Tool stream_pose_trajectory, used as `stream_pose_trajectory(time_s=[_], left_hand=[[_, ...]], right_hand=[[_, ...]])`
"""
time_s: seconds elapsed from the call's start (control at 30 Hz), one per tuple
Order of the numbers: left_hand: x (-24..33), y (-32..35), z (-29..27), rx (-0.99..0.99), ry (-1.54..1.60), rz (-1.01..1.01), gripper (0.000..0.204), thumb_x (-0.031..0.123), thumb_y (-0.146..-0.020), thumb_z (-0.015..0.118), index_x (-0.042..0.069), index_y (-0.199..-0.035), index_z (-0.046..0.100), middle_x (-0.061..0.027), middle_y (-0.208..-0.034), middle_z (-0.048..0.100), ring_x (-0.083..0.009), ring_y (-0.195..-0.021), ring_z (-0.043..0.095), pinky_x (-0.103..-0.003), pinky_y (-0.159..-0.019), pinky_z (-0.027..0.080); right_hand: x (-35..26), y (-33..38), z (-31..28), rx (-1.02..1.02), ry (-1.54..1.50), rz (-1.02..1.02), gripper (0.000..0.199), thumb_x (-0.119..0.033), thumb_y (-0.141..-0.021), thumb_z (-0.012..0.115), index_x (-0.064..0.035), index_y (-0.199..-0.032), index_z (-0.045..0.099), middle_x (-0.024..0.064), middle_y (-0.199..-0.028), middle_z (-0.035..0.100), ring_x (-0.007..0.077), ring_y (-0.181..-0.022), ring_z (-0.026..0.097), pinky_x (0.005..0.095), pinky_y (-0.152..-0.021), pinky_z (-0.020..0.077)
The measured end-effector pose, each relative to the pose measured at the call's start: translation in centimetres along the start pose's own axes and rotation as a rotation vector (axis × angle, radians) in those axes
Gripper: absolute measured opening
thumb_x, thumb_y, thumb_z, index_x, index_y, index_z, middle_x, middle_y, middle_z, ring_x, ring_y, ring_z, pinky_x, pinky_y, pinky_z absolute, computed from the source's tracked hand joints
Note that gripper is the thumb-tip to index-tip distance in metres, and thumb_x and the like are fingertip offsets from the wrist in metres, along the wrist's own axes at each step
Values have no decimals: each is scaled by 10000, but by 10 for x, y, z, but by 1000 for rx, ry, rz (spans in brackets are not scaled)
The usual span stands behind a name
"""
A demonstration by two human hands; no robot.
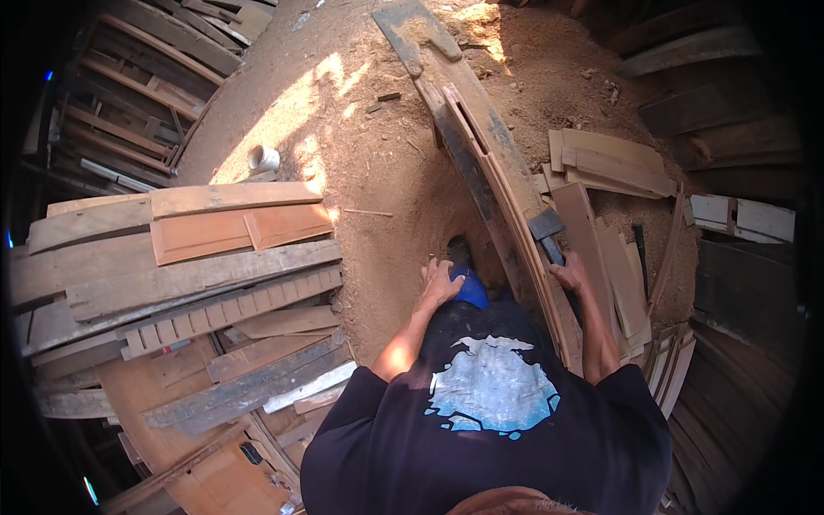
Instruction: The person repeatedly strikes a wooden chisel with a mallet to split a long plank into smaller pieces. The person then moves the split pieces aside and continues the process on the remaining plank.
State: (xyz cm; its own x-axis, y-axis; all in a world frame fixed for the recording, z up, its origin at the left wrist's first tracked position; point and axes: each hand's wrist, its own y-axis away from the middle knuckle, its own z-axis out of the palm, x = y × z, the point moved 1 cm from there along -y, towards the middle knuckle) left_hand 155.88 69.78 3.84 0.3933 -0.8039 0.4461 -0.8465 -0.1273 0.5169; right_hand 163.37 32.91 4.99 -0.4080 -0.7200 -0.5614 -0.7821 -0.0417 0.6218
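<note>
My right hand (568, 273) is closed round the handle of a hammer (546, 227), whose dark metal head lies over the right edge of a narrow workbench (493, 129). A long wooden frame piece (498, 184) with a slot near its far end rests lengthwise on the bench, just left of the hammer. My left hand (439, 281) is beside my knee, left of the bench, next to blue cloth (471, 288) on my leg. Its fingers are curled together, with a tiny bright spot at their tips; what they hold is too small to name.
Stacked boards (206, 270) fill the left side, with a slatted strip among them. A white bucket (263, 158) lies on the sawdust-covered ground (378, 172). Loose planks (614, 163) and boards lean close to the bench's right. Shelved timber (142, 81) stands at the far left.
</note>
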Motion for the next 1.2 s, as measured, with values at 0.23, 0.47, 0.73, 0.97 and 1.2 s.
stream_pose_trajectory(time_s=[0.23,0.47,0.73,0.97,1.2], left_hand=[[-122,43,45,-259,304,-326,576,373,-869,733,32,-1318,618,-251,-1304,640,-385,-1232,601,-446,-1052,467],[-146,51,55,-358,476,-439,539,352,-913,717,-16,-1295,621,-225,-1216,688,-305,-1100,675,-400,-948,527],[-167,36,51,-273,576,-496,527,336,-906,700,-5,-1301,624,-199,-1196,711,-282,-1102,686,-369,-955,520],[-176,9,47,-235,523,-421,497,306,-913,702,-12,-1288,630,-195,-1196,710,-265,-1094,685,-367,-949,521],[-159,26,57,-263,510,-417,557,322,-910,701,-20,-1334,584,-189,-1213,701,-283,-1102,681,-379,-951,526]], right_hand=[[5,-26,14,78,379,-179,501,-305,-763,739,73,-1076,637,319,-1037,669,464,-1024,644,516,-896,510],[-30,-29,18,-46,414,62,548,-337,-824,769,9,-1213,598,306,-1150,657,481,-1129,611,531,-934,503],[-27,-41,24,-90,449,147,615,-302,-854,729,-23,-1361,521,298,-1307,616,461,-1254,568,505,-1036,480],[-9,-58,31,-52,430,125,742,-413,-825,756,25,-1362,491,319,-1321,597,472,-1277,544,492,-1050,469],[-4,-57,28,-68,394,37,724,-385,-801,769,43,-1329,519,332,-1296,602,473,-1252,556,496,-1030,474]])
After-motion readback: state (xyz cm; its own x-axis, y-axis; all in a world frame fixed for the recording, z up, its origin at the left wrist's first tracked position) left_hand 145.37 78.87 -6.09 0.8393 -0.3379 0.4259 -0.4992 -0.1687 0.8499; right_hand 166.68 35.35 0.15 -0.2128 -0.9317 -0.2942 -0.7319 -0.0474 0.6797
